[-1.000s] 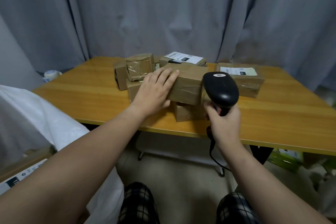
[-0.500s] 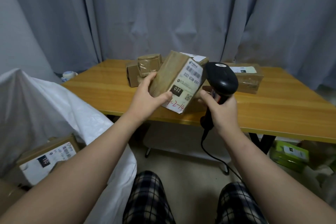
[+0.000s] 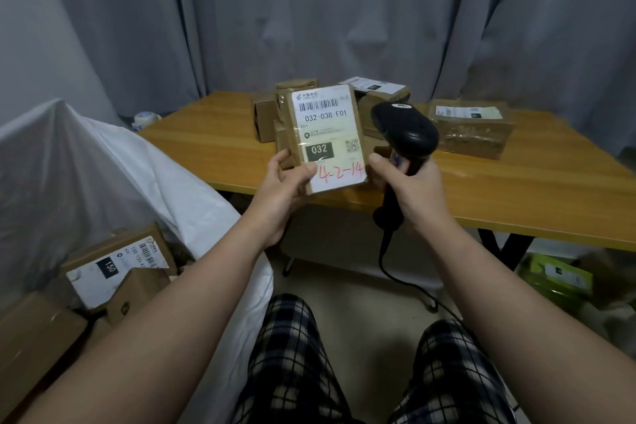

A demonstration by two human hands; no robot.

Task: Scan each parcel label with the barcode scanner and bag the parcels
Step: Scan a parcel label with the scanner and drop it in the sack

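At frame centre the left hand (image 3: 283,183), gripping the parcel (image 3: 325,134), is now tilting it upright; the right hand (image 3: 414,188) is clutching the scanner (image 3: 407,132) beside it. Other parcels (image 3: 472,129) are lying behind.

Brown parcel (image 3: 323,139) upright, label facing camera; black scanner (image 3: 404,134) just right.

Grey curtains (image 3: 309,10) are hanging behind a wooden table (image 3: 516,189). A small white roll (image 3: 144,118), seemingly tape, is sitting just off its far left corner, and a green box (image 3: 561,277) is lying on the floor beneath its right side.
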